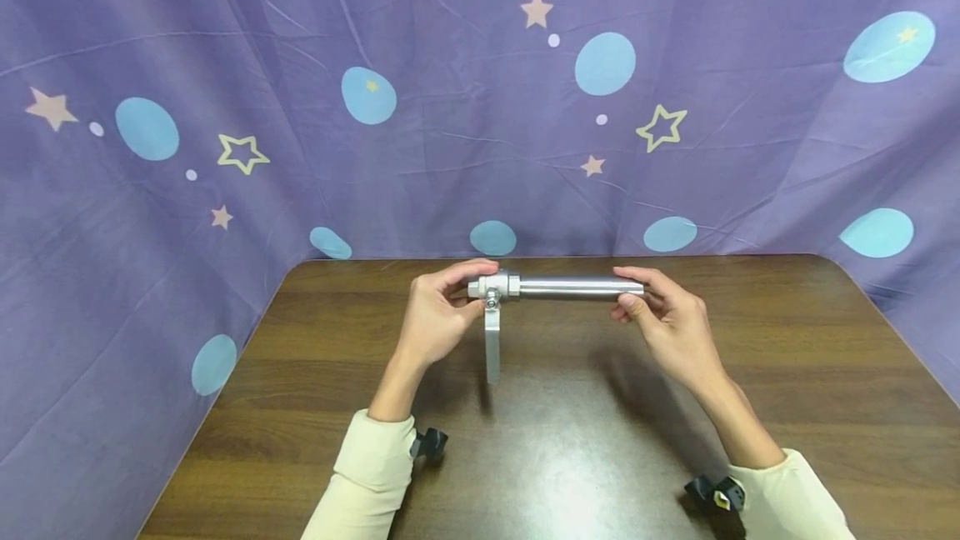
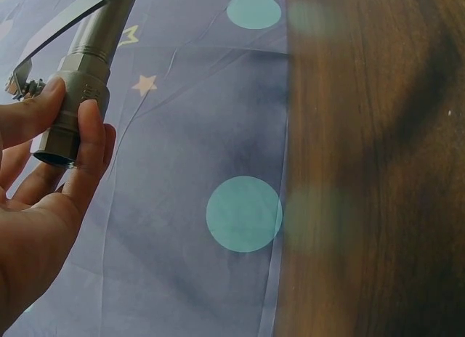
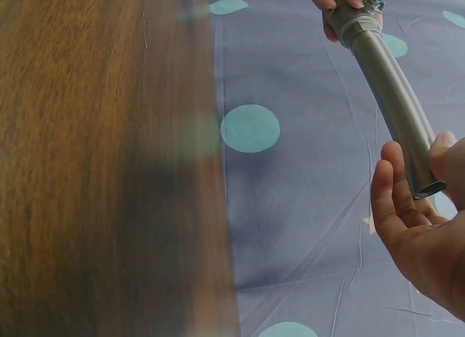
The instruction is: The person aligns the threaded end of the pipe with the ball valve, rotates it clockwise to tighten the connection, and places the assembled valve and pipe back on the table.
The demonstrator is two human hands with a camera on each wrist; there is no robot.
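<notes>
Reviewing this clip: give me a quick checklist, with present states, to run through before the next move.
1. Left hand gripping the valve: ok, thumb and fingers on its body.
2. Right hand holding the pipe: ok, thumb and fingers at its free end.
3. Pipe in line with the valve: ok, they meet end to end.
4. Lever arm free of both hands: ok, its flat length is untouched.
5. Joint fully tight: cannot tell, no threads show.
</notes>
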